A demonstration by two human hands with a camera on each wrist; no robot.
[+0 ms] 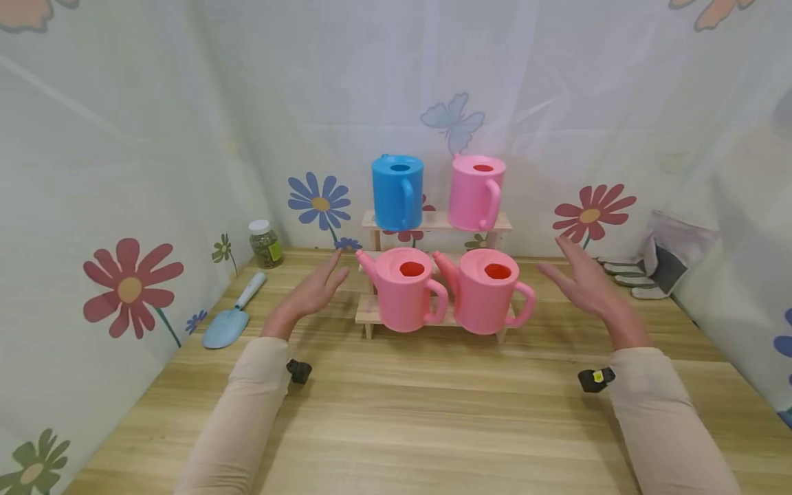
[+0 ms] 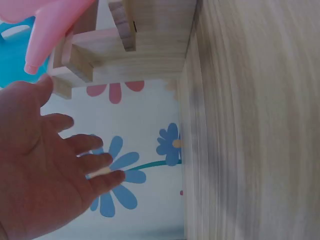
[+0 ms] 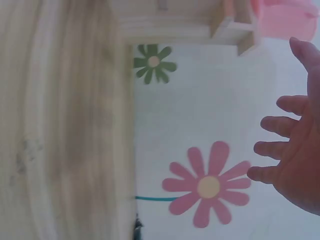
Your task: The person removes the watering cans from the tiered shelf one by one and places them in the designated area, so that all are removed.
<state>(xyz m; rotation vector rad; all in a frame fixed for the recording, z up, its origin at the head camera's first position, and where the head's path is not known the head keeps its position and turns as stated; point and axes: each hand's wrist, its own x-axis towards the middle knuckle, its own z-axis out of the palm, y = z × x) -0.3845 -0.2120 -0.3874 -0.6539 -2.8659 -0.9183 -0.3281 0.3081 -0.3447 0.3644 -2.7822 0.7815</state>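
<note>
Two pink watering cans, one on the left (image 1: 403,295) and one on the right (image 1: 482,295), stand side by side on the lower step of a wooden rack (image 1: 365,309). On its top step are a blue watering can (image 1: 390,196) and another pink watering can (image 1: 471,196). To the left of the rack, my left hand (image 1: 312,289) is held in the air with extended fingers, apart from the cans. My right hand (image 1: 584,278) hovers on the other side, its fingers likewise extended. Both palms appear in the wrist views, holding nothing.
At the left of the wooden table (image 1: 433,412) lies a trowel with a light blue blade (image 1: 226,328). Behind it stands a white-lidded jar (image 1: 266,246). Gloves (image 1: 662,261) lie at the right edge. A flower-printed curtain (image 1: 526,82) hangs behind and along both sides.
</note>
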